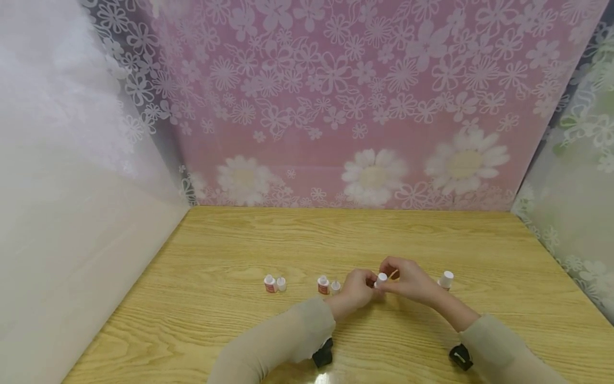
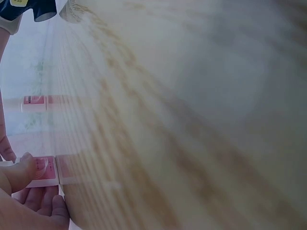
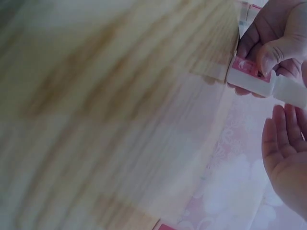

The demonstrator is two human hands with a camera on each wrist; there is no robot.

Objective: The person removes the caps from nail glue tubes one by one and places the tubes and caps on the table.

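Just above the counter [image 1: 240, 250], near its front edge, both hands are meeting around one small bottle [image 1: 381, 279]. The left hand [image 1: 357, 290] is gripping the bottle's red-labelled body, thumb pressed across the label as the left wrist view shows, and the right hand [image 1: 408, 280] is curling its fingers round the white cap end. In the right wrist view the bottle [image 3: 259, 79] is lying nearly level between the two, the right palm partly open just beside its white neck, so whether the cap is tight or loose cannot be told.

Left of that held bottle, two more bottles are standing on the counter: the nearer bottle [image 1: 323, 285] with its loose cap [image 1: 336, 287] touching or just beside it, and the far bottle [image 1: 270, 284] with another cap [image 1: 281, 284] alongside. Right of the held bottle, a capped bottle [image 1: 446, 280] is sitting just behind the right wrist.

The likely trouble, as I judge it: the bottle is being held tilted, so if the cap comes free, anything inside could spill onto the counter. The cap is small and smooth, and a slipping pinch could send it rolling. The right forearm is also passing close to the capped bottle, and a careless swing could knock it over.
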